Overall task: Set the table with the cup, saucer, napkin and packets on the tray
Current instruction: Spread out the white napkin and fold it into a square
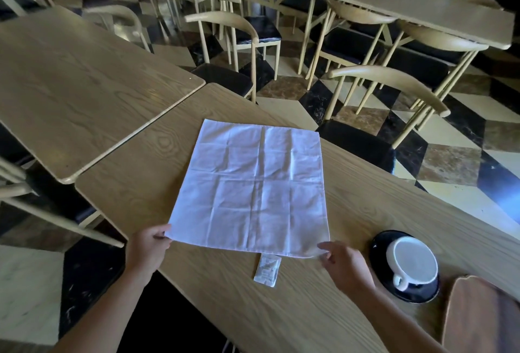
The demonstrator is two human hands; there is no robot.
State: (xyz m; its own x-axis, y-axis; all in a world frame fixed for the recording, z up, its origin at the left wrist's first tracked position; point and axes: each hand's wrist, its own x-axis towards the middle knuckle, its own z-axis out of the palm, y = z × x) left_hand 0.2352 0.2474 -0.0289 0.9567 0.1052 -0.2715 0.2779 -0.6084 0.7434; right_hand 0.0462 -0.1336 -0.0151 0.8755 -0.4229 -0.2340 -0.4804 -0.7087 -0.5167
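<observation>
The left hand (149, 251) pinches the near left corner of a white square cloth napkin (253, 186), thumb on top and fingers curled beneath the edge. The right hand (346, 265) pinches the near right corner in the same way, thumb and forefinger closed on the cloth and the other fingers loosely bent. Both forearms reach in from the near edge of the view.

The napkin lies opened out flat on a long light wooden table (281, 310), its fold creases forming a grid across it. Its far edge lies close to the table's far side. Between the hands, a small white paper packet (267, 271) lies on the table with its far end tucked under the napkin's near edge, nearer the right hand than the left.

Just right of the right hand stands a white ceramic cup (412, 264), upright on a round dark saucer (378, 243), with its handle turned towards the near side. At the near right corner is the rounded end of a brown wooden tray (478, 316), just beside the saucer.

A second light wooden table (70, 85) adjoins on the far left. Beyond are pale wooden chairs with black seats (394, 94) on a checkered tile floor (464, 161).
</observation>
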